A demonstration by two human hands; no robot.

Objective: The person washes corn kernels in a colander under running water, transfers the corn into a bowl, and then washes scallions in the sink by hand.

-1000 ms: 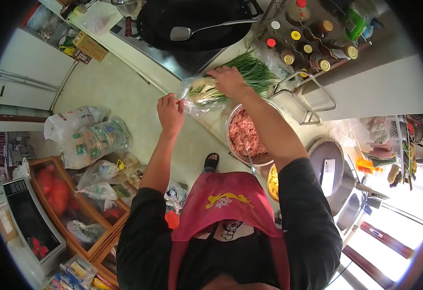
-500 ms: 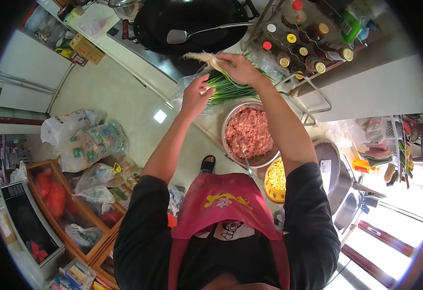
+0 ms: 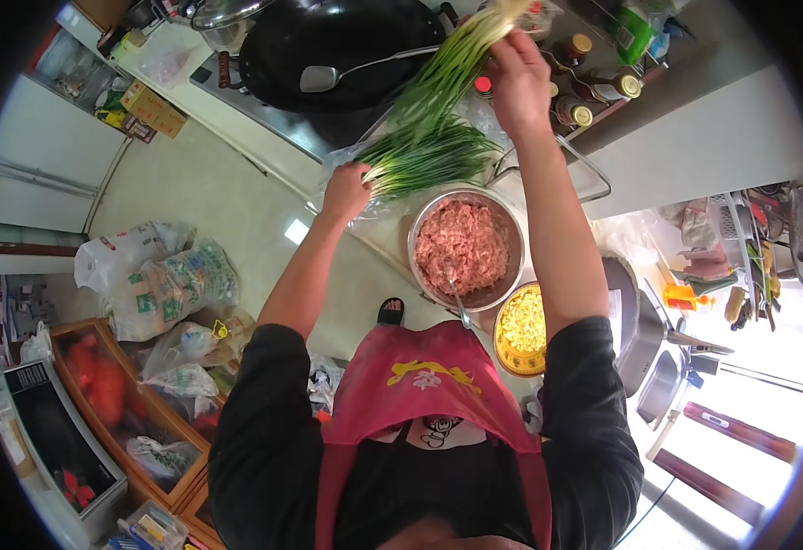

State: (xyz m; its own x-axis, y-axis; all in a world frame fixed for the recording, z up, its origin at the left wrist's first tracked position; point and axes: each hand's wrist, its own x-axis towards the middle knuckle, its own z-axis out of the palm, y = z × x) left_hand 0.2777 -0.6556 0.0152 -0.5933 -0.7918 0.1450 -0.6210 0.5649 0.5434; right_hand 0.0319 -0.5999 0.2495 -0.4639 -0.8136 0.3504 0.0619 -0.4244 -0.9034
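Observation:
A bunch of green stalks with pale root ends [image 3: 452, 69] hangs from my right hand [image 3: 521, 84], whose fingers are closed round it near the roots, up by the bottles. More green stalks [image 3: 434, 163] lie on a clear plastic bag on the counter. My left hand [image 3: 346, 191] is closed at the left end of these stalks, on the stalks or the bag; which one is hidden. Just below them stands a metal bowl of minced meat [image 3: 461, 246] with a spoon handle [image 3: 459, 304] sticking out. Beside it is a bowl of yellow pieces [image 3: 522, 323].
A black wok [image 3: 269, 55] with a metal spatula [image 3: 319, 79] sits on the stove beyond the stalks. Bottles [image 3: 574, 112] stand at the upper right, near a metal rack [image 3: 594, 174]. The sink [image 3: 663, 380] is to the right, and plastic bags [image 3: 177, 284] lie on the left.
My right hand has lifted a bunch of stalks up and to the right, away from the others. My left hand has moved slightly left and down, and its fingers have closed.

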